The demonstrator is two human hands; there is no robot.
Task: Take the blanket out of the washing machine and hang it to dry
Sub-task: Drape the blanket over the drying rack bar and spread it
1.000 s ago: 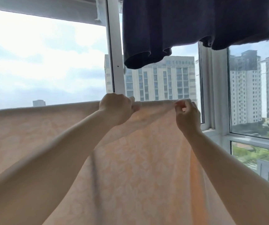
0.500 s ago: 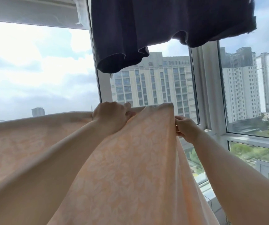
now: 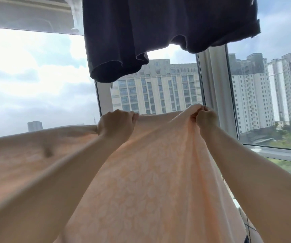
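Head view: one peach blanket (image 3: 141,181) is out of the machine and up by the window (image 3: 36,85). Left hand (image 3: 115,125) grips its top edge, right hand (image 3: 205,118) bunches a fold just beside. Probably over a rail, though that's hidden. Spreading remains. One dark garment (image 3: 158,32) hangs above.

Left grip (image 3: 115,124) and right grip (image 3: 205,118) both clutch the top edge of the peach blanket (image 3: 141,181); a dark garment (image 3: 158,32) hangs above them, window frame (image 3: 213,85) just beyond the right grip
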